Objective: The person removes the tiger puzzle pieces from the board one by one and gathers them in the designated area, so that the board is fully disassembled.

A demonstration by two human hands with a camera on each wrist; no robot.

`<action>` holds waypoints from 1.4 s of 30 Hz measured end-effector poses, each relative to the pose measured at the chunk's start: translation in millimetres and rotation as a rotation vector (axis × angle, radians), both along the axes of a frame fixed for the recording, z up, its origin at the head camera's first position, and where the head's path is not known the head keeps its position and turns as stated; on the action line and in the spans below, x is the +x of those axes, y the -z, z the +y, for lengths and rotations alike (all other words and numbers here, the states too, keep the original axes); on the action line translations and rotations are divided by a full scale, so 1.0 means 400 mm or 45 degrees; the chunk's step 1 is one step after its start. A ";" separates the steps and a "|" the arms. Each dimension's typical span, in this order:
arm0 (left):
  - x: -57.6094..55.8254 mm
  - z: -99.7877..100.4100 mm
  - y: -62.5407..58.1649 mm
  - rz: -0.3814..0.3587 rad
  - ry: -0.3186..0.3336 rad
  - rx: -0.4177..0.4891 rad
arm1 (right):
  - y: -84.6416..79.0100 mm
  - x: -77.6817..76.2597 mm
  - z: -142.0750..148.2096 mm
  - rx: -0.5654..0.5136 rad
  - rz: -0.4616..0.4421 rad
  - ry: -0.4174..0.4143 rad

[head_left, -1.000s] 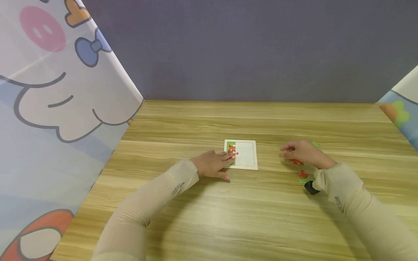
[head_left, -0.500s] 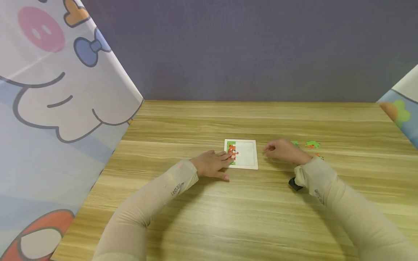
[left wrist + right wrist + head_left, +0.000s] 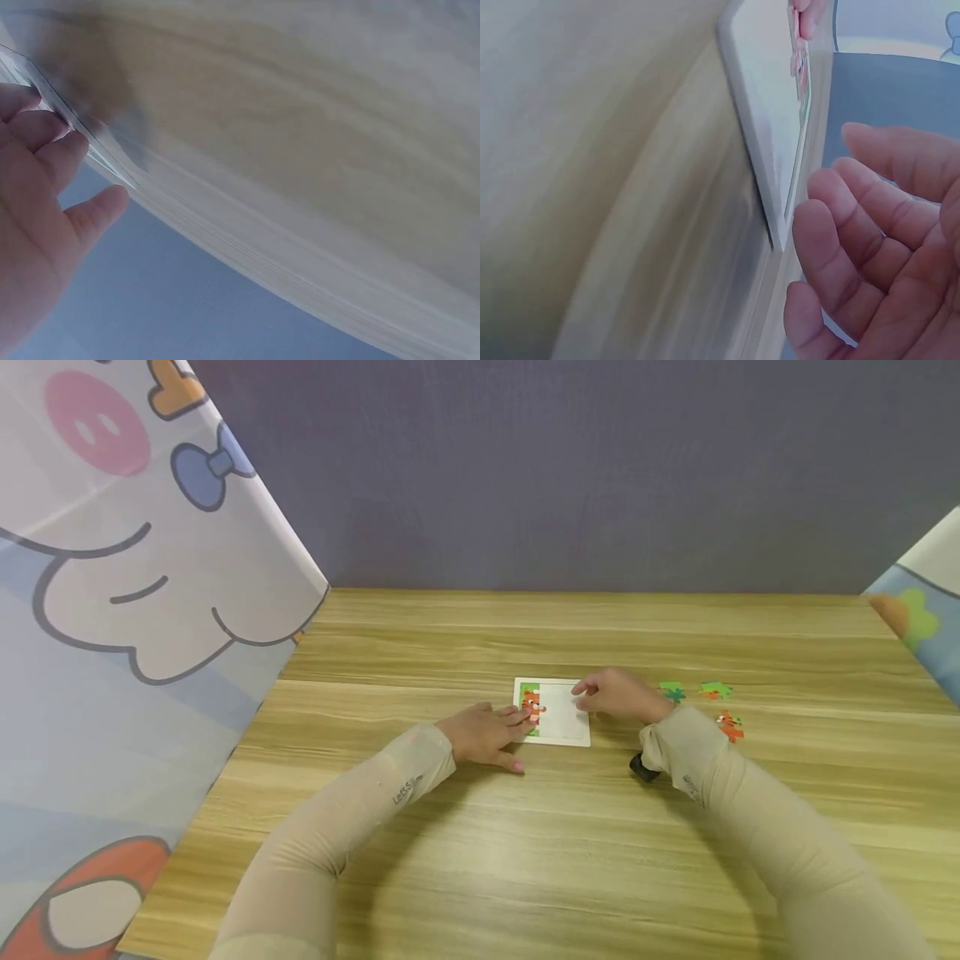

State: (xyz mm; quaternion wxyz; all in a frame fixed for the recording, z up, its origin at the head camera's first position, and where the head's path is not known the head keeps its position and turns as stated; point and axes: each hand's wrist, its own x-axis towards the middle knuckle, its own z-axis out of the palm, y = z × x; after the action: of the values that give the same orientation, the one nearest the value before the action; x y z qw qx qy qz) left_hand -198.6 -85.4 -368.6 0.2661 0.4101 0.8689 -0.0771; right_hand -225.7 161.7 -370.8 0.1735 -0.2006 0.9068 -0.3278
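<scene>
In the head view, my left hand (image 3: 483, 735) lies with outstretched fingers on the left part of a white puzzle board (image 3: 566, 733). Joined pieces with an orange tiger (image 3: 533, 702) on green fill the board's left side, partly hidden by those fingers. My right hand (image 3: 617, 695) is over the board's right edge, fingers loosely bent and thumb apart from them. The right wrist view shows this hand (image 3: 885, 240) beside the board (image 3: 761, 82), with no piece visible in its fingers. In the left wrist view, my left fingers reach the board's edge (image 3: 112, 166).
Loose puzzle pieces lie right of the board: a green one (image 3: 672, 692), another green one with orange (image 3: 716, 691) and an orange one (image 3: 729, 727). The right sleeve (image 3: 697, 760) covers part of the wooden table (image 3: 480, 877). A grey wall (image 3: 570, 477) stands behind.
My right hand has moved left from over the loose pieces to the board's right edge. Pieces at the right, earlier covered, now show. The left hand has stayed in place.
</scene>
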 end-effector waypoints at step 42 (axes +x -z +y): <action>-0.013 0.013 0.002 0.303 0.198 0.034 | 0.019 -0.052 -0.129 0.027 -0.209 0.057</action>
State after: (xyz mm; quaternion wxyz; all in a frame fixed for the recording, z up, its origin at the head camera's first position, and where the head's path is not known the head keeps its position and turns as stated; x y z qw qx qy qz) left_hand -204.0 -80.3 -369.3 0.1490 0.4677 0.8608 -0.1341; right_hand -246.3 109.9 -378.4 0.2418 -0.1508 0.8972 -0.3373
